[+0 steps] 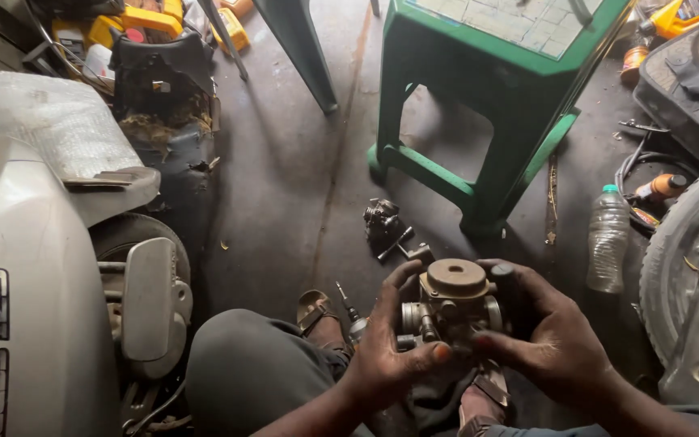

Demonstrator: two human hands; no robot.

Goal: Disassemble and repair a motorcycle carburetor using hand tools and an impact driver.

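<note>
Both hands hold a small metal carburettor (pixel 451 307) low in the middle of the view, above the person's knees. The left hand (pixel 386 356) wraps the carburettor's left side, thumb pressed along its lower front and fingers curled up behind its body, so it is closed around the part. The right hand (pixel 548 340) clasps the right side, fingers folded over the top edge and thumb meeting the lower front, just beside the left thumb; it too is clamped on the carburettor. The carburettor's round, tan cap faces up, with brass-coloured fittings showing on its left.

Just beyond the carburettor, on the dark concrete floor (pixel 285 178), lies a smaller dark metal part (pixel 382 220) with a thin rod sticking out of it. Left of the carburettor, near the person's sandalled foot, a screwdriver (pixel 348 307) lies on the floor. Further beyond the carburettor stands a green plastic stool (pixel 479 105). To the right of the carburettor a clear plastic bottle (pixel 608 239) with a green cap stands upright, and past it a tyre (pixel 681 251) fills the edge. Far left of the carburettor sits a white scooter (pixel 34 267).
</note>
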